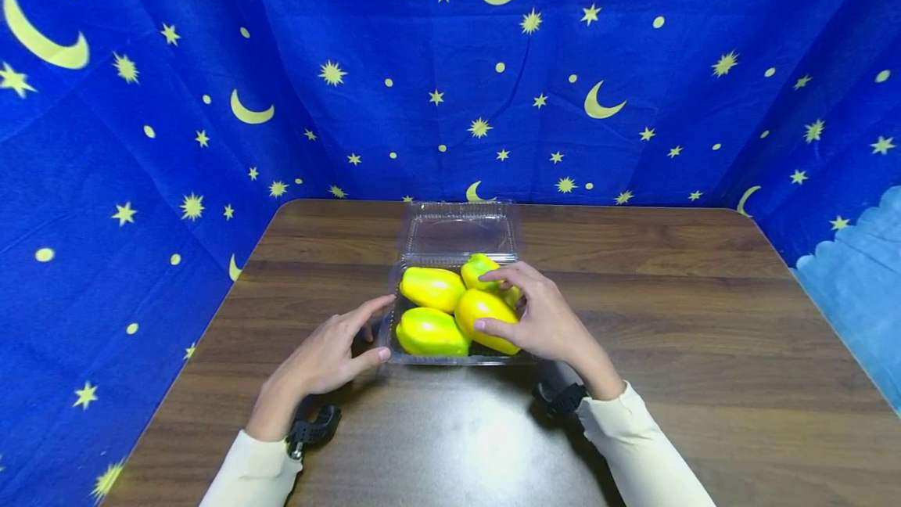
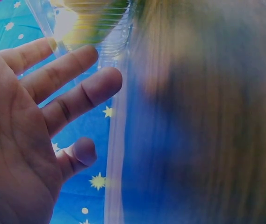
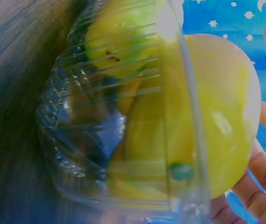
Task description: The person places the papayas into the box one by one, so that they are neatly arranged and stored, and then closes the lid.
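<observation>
A clear plastic clamshell box (image 1: 450, 361) holds several yellow-green fruits that look like papayas. My left hand (image 1: 331, 350) is at the box's left side, fingers spread and fingertips right at its wall; the left wrist view shows the palm with nothing in it. Over the right part of the box is my right hand (image 1: 545, 319), its thumb above the front right papaya (image 1: 486, 311) and its index finger reaching over the back right papaya (image 1: 480, 266). In the right wrist view, the fingers lie loosely beside a papaya (image 3: 221, 112) that rises above the rim, with the thumb apart from it.
Two more papayas, the back left one (image 1: 431, 289) and the front left one (image 1: 431, 332), lie in the box. Its hinged lid (image 1: 461, 233) is folded back on the wooden table (image 1: 669, 296). A blue curtain (image 1: 394, 61) with moons and stars hangs behind.
</observation>
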A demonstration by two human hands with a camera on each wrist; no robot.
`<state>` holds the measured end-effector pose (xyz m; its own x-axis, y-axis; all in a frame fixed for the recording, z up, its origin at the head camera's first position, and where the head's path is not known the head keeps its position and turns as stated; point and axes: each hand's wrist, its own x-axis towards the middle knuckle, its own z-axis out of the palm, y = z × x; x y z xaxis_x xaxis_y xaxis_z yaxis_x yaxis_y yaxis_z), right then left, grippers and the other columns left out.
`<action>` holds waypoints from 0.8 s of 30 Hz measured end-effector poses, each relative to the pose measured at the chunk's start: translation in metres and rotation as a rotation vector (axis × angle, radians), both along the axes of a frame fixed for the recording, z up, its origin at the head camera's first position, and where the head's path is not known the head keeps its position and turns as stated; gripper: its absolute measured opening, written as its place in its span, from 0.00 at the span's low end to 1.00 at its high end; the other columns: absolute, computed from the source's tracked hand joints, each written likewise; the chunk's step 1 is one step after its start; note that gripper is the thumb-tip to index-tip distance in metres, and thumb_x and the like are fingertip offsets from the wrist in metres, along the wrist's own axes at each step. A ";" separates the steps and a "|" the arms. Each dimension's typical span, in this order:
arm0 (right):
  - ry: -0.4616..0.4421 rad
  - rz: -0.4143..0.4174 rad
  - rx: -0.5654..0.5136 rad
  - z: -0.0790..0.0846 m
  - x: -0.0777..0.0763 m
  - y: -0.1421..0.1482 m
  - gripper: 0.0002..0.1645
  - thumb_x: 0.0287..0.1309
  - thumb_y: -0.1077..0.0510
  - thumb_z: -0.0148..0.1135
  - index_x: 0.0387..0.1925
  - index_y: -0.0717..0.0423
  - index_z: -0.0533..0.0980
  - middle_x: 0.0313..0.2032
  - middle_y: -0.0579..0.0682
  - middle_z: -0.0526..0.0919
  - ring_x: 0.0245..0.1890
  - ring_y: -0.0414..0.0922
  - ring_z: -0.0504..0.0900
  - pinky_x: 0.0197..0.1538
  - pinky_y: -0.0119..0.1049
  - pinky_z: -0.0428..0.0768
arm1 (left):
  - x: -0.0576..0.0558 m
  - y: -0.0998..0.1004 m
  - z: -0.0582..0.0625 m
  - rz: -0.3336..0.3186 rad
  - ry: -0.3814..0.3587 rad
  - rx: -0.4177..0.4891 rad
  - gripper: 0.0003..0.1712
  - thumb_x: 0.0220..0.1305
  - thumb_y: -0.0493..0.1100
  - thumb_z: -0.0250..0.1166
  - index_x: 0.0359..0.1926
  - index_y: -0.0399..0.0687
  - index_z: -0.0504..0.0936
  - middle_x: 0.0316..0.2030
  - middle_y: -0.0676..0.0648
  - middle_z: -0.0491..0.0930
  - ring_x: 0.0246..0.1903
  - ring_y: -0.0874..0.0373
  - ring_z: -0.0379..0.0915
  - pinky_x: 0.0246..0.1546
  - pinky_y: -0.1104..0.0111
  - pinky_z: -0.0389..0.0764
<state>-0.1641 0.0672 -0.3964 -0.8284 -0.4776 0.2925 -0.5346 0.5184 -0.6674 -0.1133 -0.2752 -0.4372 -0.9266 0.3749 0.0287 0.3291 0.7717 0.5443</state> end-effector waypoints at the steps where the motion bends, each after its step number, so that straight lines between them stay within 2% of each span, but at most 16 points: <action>1: -0.001 -0.002 -0.004 0.001 0.000 0.000 0.35 0.48 0.40 0.78 0.56 0.47 0.79 0.54 0.47 0.80 0.46 0.47 0.78 0.41 0.47 0.83 | 0.000 0.000 0.000 0.001 -0.001 -0.002 0.41 0.68 0.61 0.63 0.77 0.67 0.57 0.66 0.54 0.74 0.44 0.60 0.74 0.43 0.60 0.75; 8: 0.022 -0.030 -0.024 0.009 0.000 0.007 0.34 0.50 0.42 0.77 0.57 0.48 0.79 0.52 0.48 0.81 0.43 0.49 0.78 0.38 0.39 0.79 | 0.000 0.000 0.000 -0.006 0.002 0.000 0.41 0.68 0.61 0.62 0.77 0.66 0.57 0.69 0.53 0.71 0.45 0.60 0.74 0.48 0.56 0.76; 15: 0.049 -0.078 -0.073 0.014 -0.006 0.020 0.32 0.50 0.46 0.78 0.57 0.47 0.79 0.54 0.47 0.81 0.49 0.46 0.80 0.46 0.46 0.82 | 0.000 -0.001 -0.001 -0.004 0.002 -0.003 0.41 0.68 0.61 0.62 0.77 0.67 0.57 0.71 0.53 0.69 0.48 0.60 0.74 0.53 0.52 0.76; 24: 0.110 -0.145 -0.144 0.024 -0.016 0.031 0.31 0.49 0.50 0.79 0.56 0.48 0.79 0.51 0.50 0.82 0.49 0.48 0.81 0.45 0.49 0.81 | 0.000 -0.001 0.000 -0.009 0.007 -0.005 0.41 0.68 0.62 0.62 0.77 0.68 0.56 0.71 0.53 0.69 0.47 0.60 0.74 0.51 0.53 0.76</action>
<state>-0.1798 0.0980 -0.3721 -0.8445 -0.3031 0.4415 -0.5354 0.4985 -0.6818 -0.1136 -0.2766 -0.4373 -0.9229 0.3835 0.0333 0.3398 0.7711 0.5385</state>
